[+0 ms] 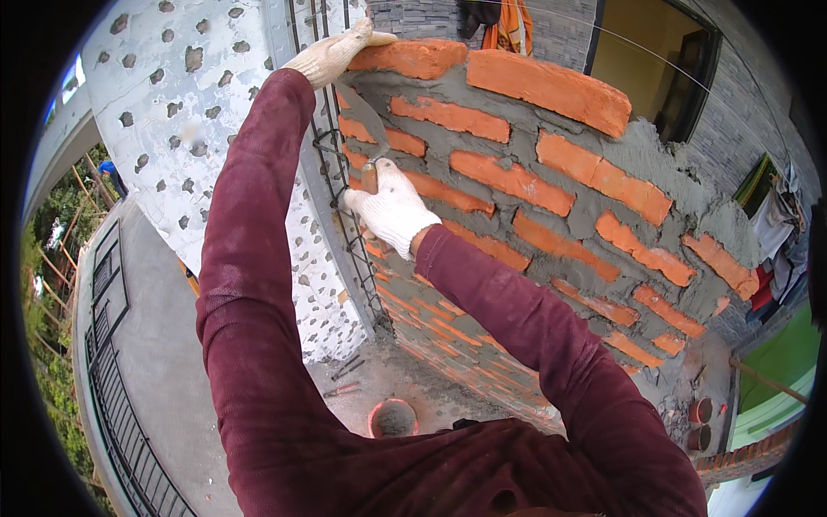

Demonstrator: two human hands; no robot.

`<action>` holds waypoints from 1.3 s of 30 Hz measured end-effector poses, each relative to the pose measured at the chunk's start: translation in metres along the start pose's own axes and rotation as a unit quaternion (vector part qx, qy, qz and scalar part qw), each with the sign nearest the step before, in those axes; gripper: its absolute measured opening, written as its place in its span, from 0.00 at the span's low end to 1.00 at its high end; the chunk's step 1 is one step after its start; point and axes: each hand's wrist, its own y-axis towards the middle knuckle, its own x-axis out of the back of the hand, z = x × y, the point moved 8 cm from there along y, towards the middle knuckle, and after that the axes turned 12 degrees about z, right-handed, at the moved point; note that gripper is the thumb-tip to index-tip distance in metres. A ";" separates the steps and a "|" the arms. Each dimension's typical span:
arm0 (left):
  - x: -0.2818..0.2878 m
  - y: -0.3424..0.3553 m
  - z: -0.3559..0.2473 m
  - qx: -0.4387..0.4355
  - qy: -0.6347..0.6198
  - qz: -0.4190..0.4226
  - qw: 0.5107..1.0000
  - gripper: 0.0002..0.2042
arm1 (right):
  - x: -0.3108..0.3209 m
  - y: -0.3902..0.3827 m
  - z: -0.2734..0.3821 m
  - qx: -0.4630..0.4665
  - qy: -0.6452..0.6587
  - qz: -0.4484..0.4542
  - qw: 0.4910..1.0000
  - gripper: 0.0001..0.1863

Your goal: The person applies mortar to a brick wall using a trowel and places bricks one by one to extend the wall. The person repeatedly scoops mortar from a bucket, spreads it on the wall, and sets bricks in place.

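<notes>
At the top left end of the brick wall [594, 177], my left hand [332, 56] in a cream glove grips an orange brick [405, 59] beside the vertical steel rebar cage [327, 146]. My right hand [388, 207] in a white glove is closed on the handle of a trowel [366, 112], whose grey blade angles up along the wall's left end, below the left hand. A longer brick [547, 90] lies on the top course to the right. Grey mortar fills the joints and shows rough along the upper right edge.
A white pitted column [181, 103] stands left. Below are a round bucket [392, 418], loose tools [340, 388] and two more buckets [699, 422] on the concrete floor. A black railing [129, 396] edges the left side. Behind the wall are wires, an opening [637, 60] and hanging cloths [775, 224].
</notes>
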 end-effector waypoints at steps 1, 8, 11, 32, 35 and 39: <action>0.000 0.000 -0.003 0.000 -0.003 0.004 1.000 0.38 | 0.004 0.000 -0.003 0.014 0.021 -0.014 1.000 0.26; -0.002 0.000 0.004 -0.024 -0.053 -0.002 0.998 0.39 | 0.021 -0.050 -0.001 0.057 0.139 -0.068 0.986 0.20; -0.005 0.005 0.010 0.004 -0.022 -0.012 1.000 0.40 | 0.030 -0.073 -0.003 0.053 0.207 -0.043 0.976 0.27; -0.052 -0.069 -0.058 0.011 -0.144 -0.175 0.974 0.33 | 0.141 -0.249 -0.078 0.076 0.065 -0.097 0.990 0.35; -0.091 -0.136 -0.079 0.040 -0.162 -0.233 0.958 0.30 | 0.148 -0.294 -0.108 0.061 0.101 -0.113 0.987 0.31; -0.232 -0.286 -0.098 0.208 -0.219 -0.164 0.939 0.28 | 0.146 -0.418 -0.217 0.089 -0.128 -0.132 0.979 0.27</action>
